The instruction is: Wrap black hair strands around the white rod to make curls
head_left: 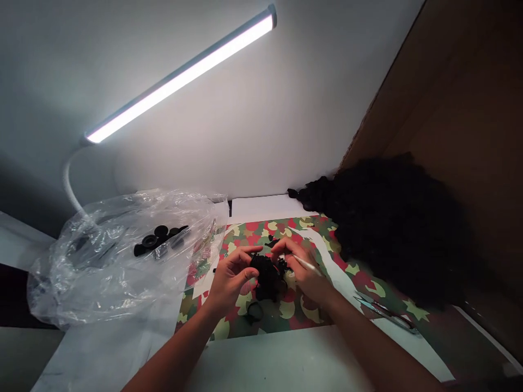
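My left hand [233, 276] has its thumb and fingers closed round the left side of a small black ribbed part [258, 263]. A slim white pen-like tool [305, 264] lies across my right hand [304, 275], held in it; its tip is hard to make out. The fingertips of that hand are bent close to the black part, near more small black pieces [281, 265]. Below my hands lies a dark pile of black pieces [267, 288], and a black ring [255, 312] sits nearer to me. All this is over a camouflage-patterned sheet [302, 318].
A clear plastic bag [114, 283] with black round parts [157, 239] spreads at left. A large black heap [400, 228] stands at right against a brown cardboard panel [461, 109]. Scissors [386, 313] lie right of my right forearm. A lit tube lamp [183, 79] hangs above.
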`<state>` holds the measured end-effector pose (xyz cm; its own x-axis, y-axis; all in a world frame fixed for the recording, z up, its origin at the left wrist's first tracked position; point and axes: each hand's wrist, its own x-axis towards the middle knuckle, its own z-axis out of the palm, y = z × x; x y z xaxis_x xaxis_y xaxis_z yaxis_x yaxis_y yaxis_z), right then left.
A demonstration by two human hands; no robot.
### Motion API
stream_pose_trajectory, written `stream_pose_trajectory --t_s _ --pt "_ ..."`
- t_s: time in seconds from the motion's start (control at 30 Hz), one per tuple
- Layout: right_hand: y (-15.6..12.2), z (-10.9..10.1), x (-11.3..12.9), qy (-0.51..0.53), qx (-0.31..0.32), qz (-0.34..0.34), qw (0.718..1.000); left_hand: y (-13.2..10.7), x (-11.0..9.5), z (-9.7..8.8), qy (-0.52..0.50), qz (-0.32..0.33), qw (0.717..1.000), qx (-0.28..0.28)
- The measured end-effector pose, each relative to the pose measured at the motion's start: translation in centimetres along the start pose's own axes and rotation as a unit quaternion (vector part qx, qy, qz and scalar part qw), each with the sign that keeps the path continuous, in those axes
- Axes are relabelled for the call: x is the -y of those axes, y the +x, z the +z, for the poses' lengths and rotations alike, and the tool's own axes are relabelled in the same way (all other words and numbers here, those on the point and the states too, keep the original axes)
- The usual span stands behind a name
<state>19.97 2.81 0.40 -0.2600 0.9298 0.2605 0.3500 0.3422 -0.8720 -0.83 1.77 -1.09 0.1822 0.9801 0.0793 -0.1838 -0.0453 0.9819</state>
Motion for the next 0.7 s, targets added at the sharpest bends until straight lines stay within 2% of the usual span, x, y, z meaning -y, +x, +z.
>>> stream_pose_trajectory --t_s 0.07,0.17,0.27,0.37,0.47,0.53,0.6,0.7 --pt "-0.4 0.6 0.5 0.006 0.040 0.021 0.999 0.1 0.3 0.1 -0.021 0.000 1.000 -0.019" --pt "-0.7 1.6 0.9 -0.053 0.048 0.004 0.997 0.2 0.8 0.4 -0.081 -0.018 0.996 -0.039" --pt "-0.5 1.9 0.9 -0.138 0.021 -0.057 0.989 0.0 1.1 0.7 -0.128 -0.063 0.990 -0.011" --pt "-0.5 1.5 0.9 -0.201 0.025 -0.132 0.970 -0.1 1.1 0.6 -0.097 -0.073 0.992 0.018" --pt "-0.5 1.0 0.7 -0.278 0.048 -0.225 0.933 0.0 1.1 0.3 -0.026 -0.070 0.997 0.027" --pt "-0.5 0.9 0.4 -0.315 0.062 -0.265 0.909 0.2 1.0 0.1 -0.016 -0.077 0.996 0.042" --pt "-0.3 0.9 -0.1 -0.325 0.066 -0.271 0.904 0.2 0.8 0.0 -0.024 -0.078 0.995 0.060" --pt "0.3 0.3 -1.0 -0.298 0.051 -0.217 0.928 -0.1 0.2 0.2 -0.047 -0.079 0.991 0.093"
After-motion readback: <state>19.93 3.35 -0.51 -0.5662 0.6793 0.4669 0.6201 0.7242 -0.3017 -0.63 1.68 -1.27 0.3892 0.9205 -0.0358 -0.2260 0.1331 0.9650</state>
